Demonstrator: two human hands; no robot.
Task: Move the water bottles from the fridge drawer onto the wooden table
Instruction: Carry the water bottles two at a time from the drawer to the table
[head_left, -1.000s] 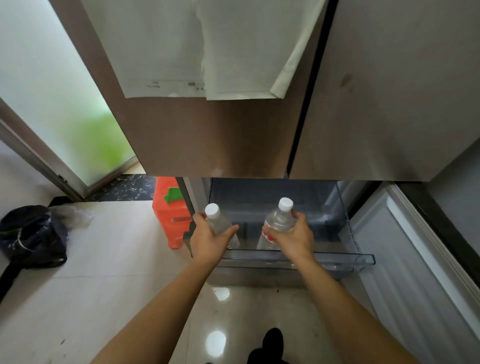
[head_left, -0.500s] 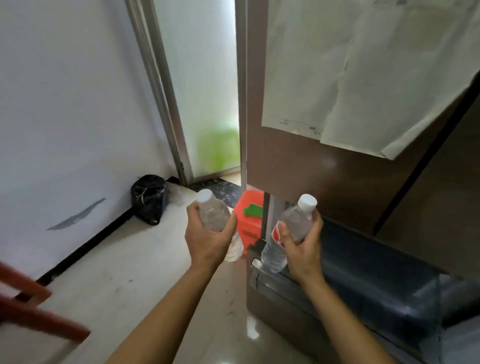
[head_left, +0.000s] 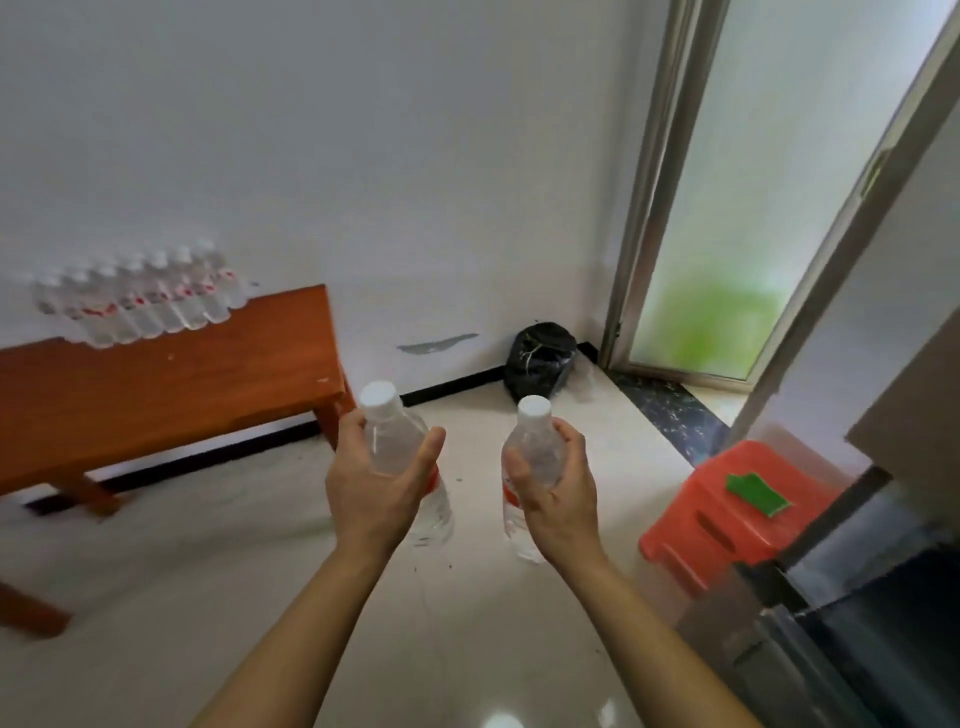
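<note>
Bottles in transit: my left hand (head_left: 382, 486) clamps one bottle (head_left: 402, 457), my right hand (head_left: 553, 491) another (head_left: 530, 462); next, stand them on the wooden table (head_left: 171, 384) beside the row of bottles (head_left: 140, 299).

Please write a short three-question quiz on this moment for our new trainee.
1. True or false: each hand grips one clear plastic water bottle with a white cap.
2. Where does the row of clear water bottles with red labels stand? A) on the orange plastic stool B) on the brown wooden table, along the wall C) on the tiled floor
3. What lies on top of the orange stool?

Key
1. True: the left hand holds the left bottle and the right hand holds the right bottle.
2. B: the row stands on the table.
3. A green piece on the stool.
</note>
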